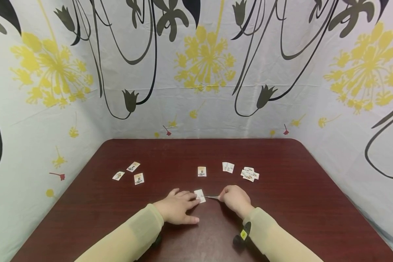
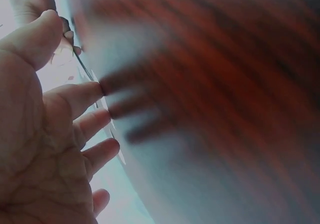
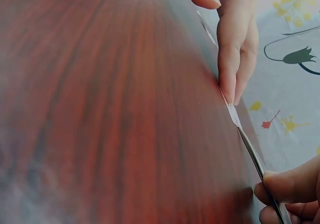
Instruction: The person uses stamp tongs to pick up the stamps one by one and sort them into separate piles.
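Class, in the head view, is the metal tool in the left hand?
No, the right hand grips the metal tool; the left hand touches a card.

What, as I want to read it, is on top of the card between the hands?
Fingers of the left hand overlap the card at its left; anything beneath is hidden. The metal tool meets the card's right edge.

Details on the printed cards point(image 1: 201, 172) are too small to read. The left hand point(image 1: 178, 207) covers part of the nearest card point(image 1: 201, 194); the right hand point(image 1: 235, 199) hides the handle of a tweezers-like tool point(image 1: 212, 197) (cut off below in the right wrist view).
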Action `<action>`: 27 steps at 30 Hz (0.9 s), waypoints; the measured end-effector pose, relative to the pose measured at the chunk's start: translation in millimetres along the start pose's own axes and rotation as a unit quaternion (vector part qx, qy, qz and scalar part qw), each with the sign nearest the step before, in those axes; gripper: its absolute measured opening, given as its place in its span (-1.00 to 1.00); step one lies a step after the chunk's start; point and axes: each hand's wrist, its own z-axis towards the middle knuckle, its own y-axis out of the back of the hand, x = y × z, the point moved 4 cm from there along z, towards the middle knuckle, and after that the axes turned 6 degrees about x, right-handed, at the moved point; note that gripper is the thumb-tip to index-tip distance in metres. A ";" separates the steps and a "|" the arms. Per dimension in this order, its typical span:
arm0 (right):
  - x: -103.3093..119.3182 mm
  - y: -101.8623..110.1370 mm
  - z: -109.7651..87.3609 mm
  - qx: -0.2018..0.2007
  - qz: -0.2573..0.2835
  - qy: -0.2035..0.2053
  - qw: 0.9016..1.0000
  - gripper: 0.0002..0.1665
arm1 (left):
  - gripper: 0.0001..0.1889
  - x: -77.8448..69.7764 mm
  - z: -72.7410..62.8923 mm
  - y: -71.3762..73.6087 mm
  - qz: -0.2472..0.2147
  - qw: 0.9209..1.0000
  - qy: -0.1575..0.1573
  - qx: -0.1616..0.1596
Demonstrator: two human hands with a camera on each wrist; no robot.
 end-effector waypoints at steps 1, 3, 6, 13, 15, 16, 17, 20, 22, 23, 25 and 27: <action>0.0 -0.1 -0.6 0.000 0.000 0.000 1.000 -0.89 | -0.25 -0.4 0.0 0.5 0.000 1.000 -0.001 0.000; -0.1 -0.4 -1.8 -0.001 -0.002 -0.001 1.000 -0.89 | -0.25 -1.2 -0.1 1.7 0.001 1.000 -0.004 0.001; -0.2 -0.9 -3.3 0.000 -0.003 -0.003 1.000 -0.88 | -0.27 -1.0 0.2 1.8 -0.003 1.000 -0.003 0.009; 1.9 -1.0 -5.3 -0.006 -0.004 0.001 1.000 -0.88 | -0.29 1.0 0.4 1.3 -0.004 1.000 0.000 0.017; 3.0 -1.6 -5.4 -0.007 -0.004 0.004 1.000 -0.89 | -0.29 1.5 0.5 1.2 -0.003 1.000 0.000 0.016; 3.8 -1.9 -5.4 -0.008 -0.003 0.006 1.000 -0.89 | -0.29 1.8 0.9 0.9 -0.004 1.000 0.000 0.016; 4.5 -2.3 -5.3 -0.009 -0.003 0.007 1.000 -0.89 | -0.29 2.0 1.1 0.8 -0.004 1.000 0.000 0.017; 5.6 -3.4 -4.7 -0.013 -0.004 0.012 1.000 -0.90 | -0.28 2.7 2.1 0.3 -0.007 1.000 0.000 0.019; 5.7 -3.9 -4.3 -0.015 -0.004 0.012 1.000 -0.90 | -0.28 2.9 2.6 0.1 -0.006 1.000 0.000 0.021; 5.5 -4.1 -4.1 -0.014 -0.004 0.012 1.000 -0.89 | -0.28 2.9 2.8 0.2 -0.005 1.000 0.000 0.021; 4.5 -4.2 -3.7 -0.015 -0.004 0.010 1.000 -0.89 | -0.28 2.7 3.2 0.1 -0.003 1.000 0.000 0.023; 2.9 -4.0 -3.6 -0.016 -0.002 0.005 1.000 -0.89 | -0.27 2.5 3.6 0.1 -0.003 1.000 0.001 0.024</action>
